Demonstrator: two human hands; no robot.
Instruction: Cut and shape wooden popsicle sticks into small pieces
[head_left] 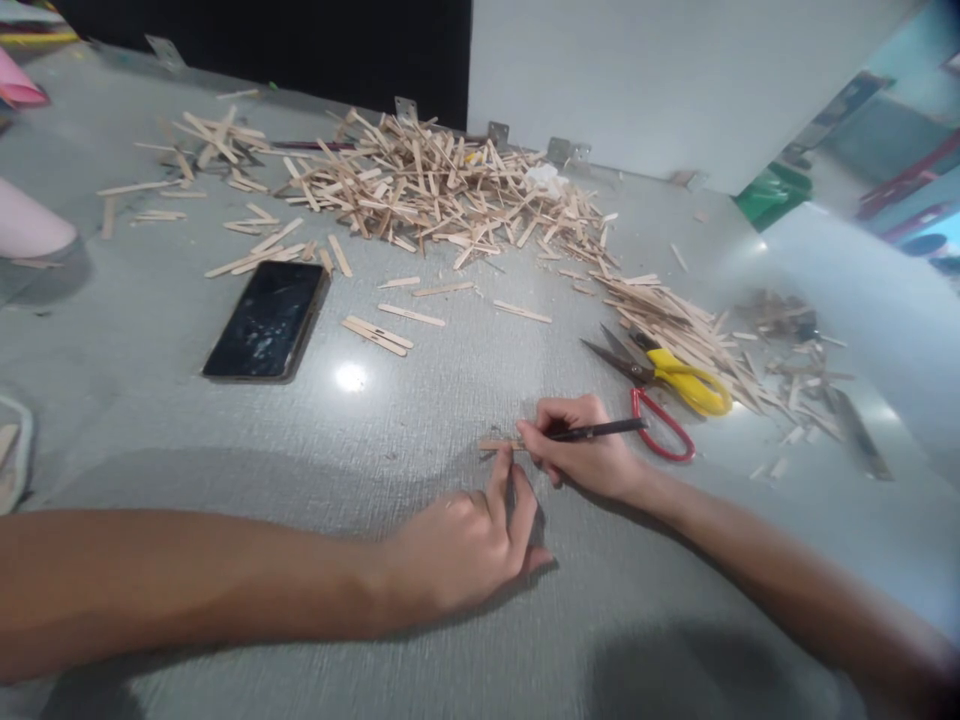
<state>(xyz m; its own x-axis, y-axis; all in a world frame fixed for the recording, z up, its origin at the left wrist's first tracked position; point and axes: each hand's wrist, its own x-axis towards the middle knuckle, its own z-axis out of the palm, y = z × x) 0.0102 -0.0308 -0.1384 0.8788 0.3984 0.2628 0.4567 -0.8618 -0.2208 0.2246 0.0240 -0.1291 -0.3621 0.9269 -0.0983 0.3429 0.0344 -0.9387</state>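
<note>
A short wooden popsicle stick (491,445) lies flat on the grey table in front of me. My left hand (476,535) holds it down under an outstretched index fingertip, the other fingers loosely curled below. My right hand (581,445) grips a slim black pen (600,430) by its lower part, the back end pointing right. The pen's tip is at the stick's right part, hidden by my fingers. Just beyond my right hand lie scissors with yellow handles (690,382) and a tool with a red loop handle (664,425).
A big heap of popsicle sticks (427,185) spreads along the back, trailing right. Several single sticks (411,315) lie nearer me. A dark phone (266,320) rests left of them. Blurred scraps and a metal blade (862,435) sit at right; a pink roll (30,225) at left.
</note>
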